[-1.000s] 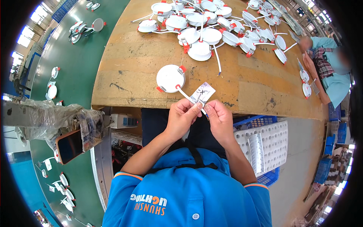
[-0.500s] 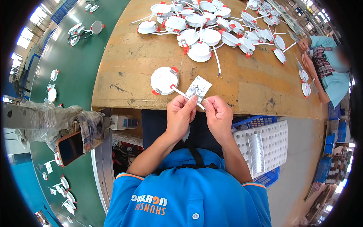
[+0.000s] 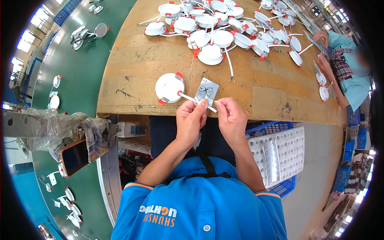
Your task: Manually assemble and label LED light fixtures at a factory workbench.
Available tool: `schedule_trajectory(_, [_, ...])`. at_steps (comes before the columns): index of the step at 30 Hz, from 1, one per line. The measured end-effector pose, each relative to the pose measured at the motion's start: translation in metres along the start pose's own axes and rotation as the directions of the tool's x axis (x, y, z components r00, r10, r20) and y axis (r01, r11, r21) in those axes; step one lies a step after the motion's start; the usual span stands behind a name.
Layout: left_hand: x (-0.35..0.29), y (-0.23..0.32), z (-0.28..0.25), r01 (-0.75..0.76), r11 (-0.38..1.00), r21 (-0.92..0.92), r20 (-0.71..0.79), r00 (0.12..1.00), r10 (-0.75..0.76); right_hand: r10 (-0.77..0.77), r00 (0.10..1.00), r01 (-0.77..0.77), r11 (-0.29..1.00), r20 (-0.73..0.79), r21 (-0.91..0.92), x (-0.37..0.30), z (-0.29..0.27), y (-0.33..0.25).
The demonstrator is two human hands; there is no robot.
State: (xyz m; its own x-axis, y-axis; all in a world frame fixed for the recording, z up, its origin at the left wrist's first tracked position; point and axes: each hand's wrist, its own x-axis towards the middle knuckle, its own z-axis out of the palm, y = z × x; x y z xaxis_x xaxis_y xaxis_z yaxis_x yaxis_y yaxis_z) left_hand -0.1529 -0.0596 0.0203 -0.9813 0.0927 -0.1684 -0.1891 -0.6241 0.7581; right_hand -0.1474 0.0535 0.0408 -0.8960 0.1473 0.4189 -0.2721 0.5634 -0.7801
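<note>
A round white downlight point(image 3: 170, 87) with red-tipped spring clips lies near the table's front edge. Its white cable point(image 3: 187, 97) runs right into my left hand point(image 3: 191, 122), which is closed with thumb and fingers pinching it. The cable's end pokes out past the thumb toward my right hand point(image 3: 232, 119). That hand is closed in a pinch beside the cable end; what sits between its fingertips is too small to make out. Just beyond my fingers is a flat silver-grey printed rectangular piece point(image 3: 207, 91), its lower edge partly hidden by my left thumb.
Many white downlights point(image 3: 211, 54) are heaped at the table's far side. A green conveyor point(image 3: 76, 60) with more lights runs along the left. A phone point(image 3: 75, 157) on a wrapped arm stands left. A perforated white tray point(image 3: 288, 154) is at lower right. Another person point(image 3: 346, 68) works at right.
The downlight has shifted slightly left and turned a little. The grey piece has tilted and its print shows more clearly. Both my hands keep nearly the same place and pinch.
</note>
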Motion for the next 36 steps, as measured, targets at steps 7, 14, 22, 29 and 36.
schedule_trajectory(7, [0.001, 0.0, 0.001, -0.001, 1.0, -0.014, -0.018, 1.0, 0.001, -0.004, 1.0, 0.003, 1.0, -0.018, -0.025, 0.003, 0.0, 0.0])
schedule_trajectory(14, [0.001, 0.002, 0.002, 0.004, 0.999, -0.034, -0.012, 1.0, -0.005, -0.039, 0.999, 0.039, 0.999, -0.031, -0.023, 0.007, 0.0, 0.003])
schedule_trajectory(22, [0.001, 0.003, 0.003, 0.003, 1.0, -0.028, -0.017, 1.0, -0.003, -0.02, 0.999, 0.02, 1.0, -0.03, -0.004, 0.012, -0.001, 0.002])
schedule_trajectory(29, [0.002, 0.004, 0.004, 0.004, 0.999, -0.033, -0.024, 1.0, -0.005, -0.062, 0.997, 0.061, 0.998, -0.046, -0.029, 0.016, -0.001, 0.004])
schedule_trajectory(36, [0.002, 0.007, 0.005, 0.021, 0.999, -0.033, -0.018, 1.0, -0.021, -0.042, 0.998, 0.04, 0.999, -0.055, -0.025, 0.018, -0.001, 0.006])
